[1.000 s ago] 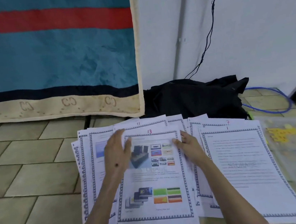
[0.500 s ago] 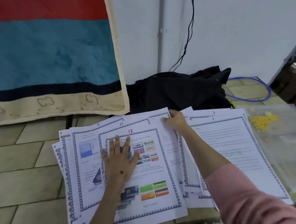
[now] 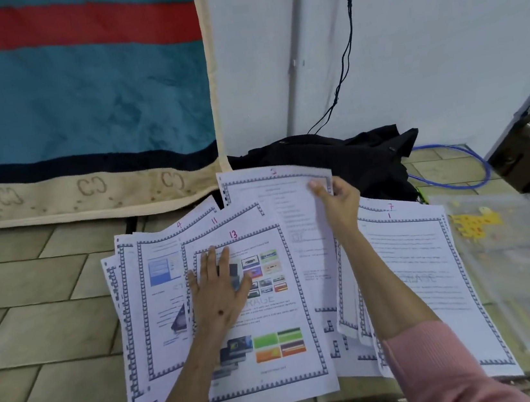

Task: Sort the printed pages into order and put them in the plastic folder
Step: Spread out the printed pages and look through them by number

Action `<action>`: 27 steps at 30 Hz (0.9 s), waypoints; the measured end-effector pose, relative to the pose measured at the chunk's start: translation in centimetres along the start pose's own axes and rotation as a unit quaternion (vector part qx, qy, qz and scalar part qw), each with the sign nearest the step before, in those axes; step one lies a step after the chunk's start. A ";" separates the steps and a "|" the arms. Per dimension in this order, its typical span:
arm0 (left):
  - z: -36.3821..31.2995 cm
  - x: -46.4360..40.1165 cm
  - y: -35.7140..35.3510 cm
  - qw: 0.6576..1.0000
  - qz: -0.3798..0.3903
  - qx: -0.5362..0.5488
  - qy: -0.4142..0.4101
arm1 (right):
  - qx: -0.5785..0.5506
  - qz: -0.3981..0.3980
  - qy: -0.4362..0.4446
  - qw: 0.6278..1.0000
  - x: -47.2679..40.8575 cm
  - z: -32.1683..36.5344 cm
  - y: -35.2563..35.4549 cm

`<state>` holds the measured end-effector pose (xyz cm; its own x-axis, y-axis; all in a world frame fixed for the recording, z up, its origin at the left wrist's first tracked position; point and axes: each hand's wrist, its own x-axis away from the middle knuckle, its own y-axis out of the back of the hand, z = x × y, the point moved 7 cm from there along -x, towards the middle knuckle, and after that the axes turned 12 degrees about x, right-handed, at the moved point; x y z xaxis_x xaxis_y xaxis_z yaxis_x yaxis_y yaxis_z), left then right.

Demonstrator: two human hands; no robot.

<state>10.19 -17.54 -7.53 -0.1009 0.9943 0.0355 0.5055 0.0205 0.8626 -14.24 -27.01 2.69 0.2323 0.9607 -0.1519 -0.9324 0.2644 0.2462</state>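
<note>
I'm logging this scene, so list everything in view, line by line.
printed pages: several, exact count hidden by overlap, white with blue borders, fanned on the tiled floor
lifted page: one, white, raised at the fan's far edge
plastic folder: one, clear with a yellow patch, right of the pages
blanket: one, teal, red and beige, upper left
black cloth: one, by the wall
blue cable: one, beside the cloth
left hand: flat on page 13
right hand: pinching the lifted page

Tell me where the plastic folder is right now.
The plastic folder lies flat on the tiled floor at the far right of the head view, just right of page 1, untouched by either hand.
</note>
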 end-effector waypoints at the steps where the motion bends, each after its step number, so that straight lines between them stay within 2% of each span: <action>1: 0.0 0.0 0.0 1.000 0.003 -0.003 0.002 | -0.028 0.002 -0.005 1.000 -0.3 0.7 0.5; 5: 0.0 -0.2 -0.3 1.000 0.011 -0.016 0.004 | -0.183 0.056 -0.070 0.979 -1.6 1.1 2.0; 7: 0.0 -0.3 -0.3 1.000 0.014 -0.021 0.007 | -0.211 0.064 -0.109 0.969 -1.7 -0.1 2.3; 11: -0.3 -0.2 -0.3 0.998 0.020 -0.055 -0.005 | -0.254 0.025 -0.147 0.955 -1.0 -2.6 2.7; 15: -0.5 -0.4 -0.3 0.996 0.045 -0.077 -0.012 | -0.270 -0.066 -0.221 0.935 0.2 -5.9 3.4; 17: -0.5 -0.4 -0.4 0.996 0.043 -0.079 -0.014 | -0.265 -0.042 -0.252 0.930 0.6 -7.2 3.3; 19: -0.5 -0.4 -0.5 0.997 0.033 -0.074 -0.014 | -0.223 0.042 -0.244 0.943 0.9 -7.1 3.0; 21: -0.3 -0.4 -0.6 0.996 0.032 -0.077 -0.012 | -0.069 0.133 -0.191 0.970 1.1 -6.0 2.9; 22: -0.2 -0.4 -0.7 0.996 0.031 -0.078 -0.010 | 0.045 0.151 -0.148 0.976 1.1 -5.4 3.0; 24: -0.1 -0.5 -0.7 0.997 0.025 -0.073 -0.009 | 0.210 0.124 -0.089 0.966 1.4 -4.2 3.1; 25: -0.1 -0.5 -0.7 0.997 0.021 -0.070 -0.010 | 0.214 0.117 -0.093 0.965 1.7 -3.9 3.0; 27: 0.0 -0.5 -0.8 0.997 0.019 -0.071 -0.013 | 0.135 0.162 -0.143 0.967 3.1 -4.3 2.2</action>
<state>9.80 -18.04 -8.20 -0.0613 0.9965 0.0572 0.3826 -0.0295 0.9235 -16.74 -23.78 -1.37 0.0429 0.9705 0.2372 -0.8720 -0.0795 0.4830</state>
